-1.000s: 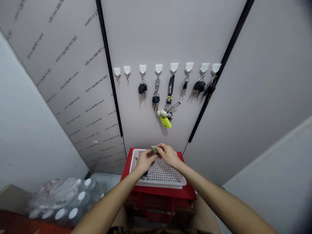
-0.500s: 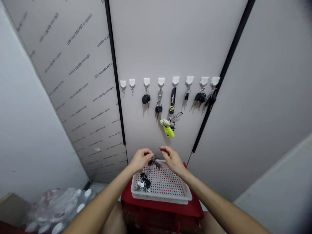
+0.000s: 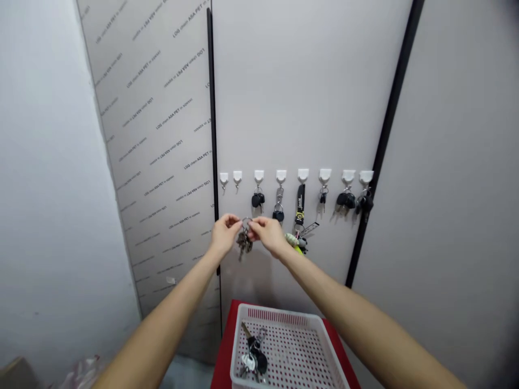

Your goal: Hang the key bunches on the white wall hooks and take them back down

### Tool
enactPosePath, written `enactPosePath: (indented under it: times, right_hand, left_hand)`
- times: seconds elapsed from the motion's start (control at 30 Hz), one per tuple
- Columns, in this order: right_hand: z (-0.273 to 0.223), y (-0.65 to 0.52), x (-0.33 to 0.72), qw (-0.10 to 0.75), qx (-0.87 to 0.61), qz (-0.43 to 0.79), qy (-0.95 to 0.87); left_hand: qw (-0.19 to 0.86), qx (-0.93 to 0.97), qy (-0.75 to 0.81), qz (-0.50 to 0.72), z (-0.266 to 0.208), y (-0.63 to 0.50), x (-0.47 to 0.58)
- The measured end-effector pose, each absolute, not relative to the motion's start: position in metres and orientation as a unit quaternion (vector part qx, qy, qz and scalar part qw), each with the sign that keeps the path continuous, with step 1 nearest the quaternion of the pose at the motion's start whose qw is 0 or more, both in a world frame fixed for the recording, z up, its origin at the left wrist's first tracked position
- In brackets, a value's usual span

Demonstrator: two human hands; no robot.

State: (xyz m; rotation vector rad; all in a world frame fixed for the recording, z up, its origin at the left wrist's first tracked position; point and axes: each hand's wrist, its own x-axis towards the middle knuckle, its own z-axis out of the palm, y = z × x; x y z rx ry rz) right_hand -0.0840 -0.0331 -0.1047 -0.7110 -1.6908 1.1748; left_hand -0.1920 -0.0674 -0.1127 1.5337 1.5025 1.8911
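A bunch of keys (image 3: 244,243) hangs from a metal ring between my two hands, in front of the cabinet panel. My left hand (image 3: 225,233) pinches the ring from the left. On the ring's other side, my right hand (image 3: 267,233) pinches it too. Above them, two white hooks (image 3: 224,178) at the row's left end carry nothing. The hooks to the right bear key sets, among them black-headed keys (image 3: 258,200) and a black strap (image 3: 300,205) with a green-yellow tag, partly hidden by my right wrist.
Below my hands, a white perforated basket (image 3: 284,314) rests on a red surface (image 3: 222,354). Another bunch of keys (image 3: 255,354) lies at its left side. Black vertical strips (image 3: 213,124) edge the panel. A white wall (image 3: 48,162) stands at the left.
Both hands have risen from over the basket to just below the hooks, bringing the bunch of keys up. My right hand has closed on the ring. The view has tilted upward.
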Motion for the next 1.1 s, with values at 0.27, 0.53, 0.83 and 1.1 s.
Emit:
enactPosePath:
  times: [0.27,0.53,0.83,1.1]
  right_hand:
    - [-0.038,-0.007,-0.146,0.557,-0.332,0.463,-0.604]
    - [-0.064,0.006,-0.145,0.541,-0.385,0.356,-0.658]
    - [-0.231,-0.053,-0.048,0.245,-0.311,0.266,-0.879]
    - [-0.308,-0.071,-0.030,0.130,-0.323,0.191,-0.918]
  left_hand:
    - [0.027,0.532,0.544,0.648,-0.065,-0.036,-0.221]
    - [0.006,0.543,0.587,0.600,-0.083,-0.034,-0.219]
    - [0.168,0.656,0.603,0.421,-0.242,-0.105,-0.179]
    - [0.138,0.694,0.642,0.296,-0.297,-0.124,-0.168]
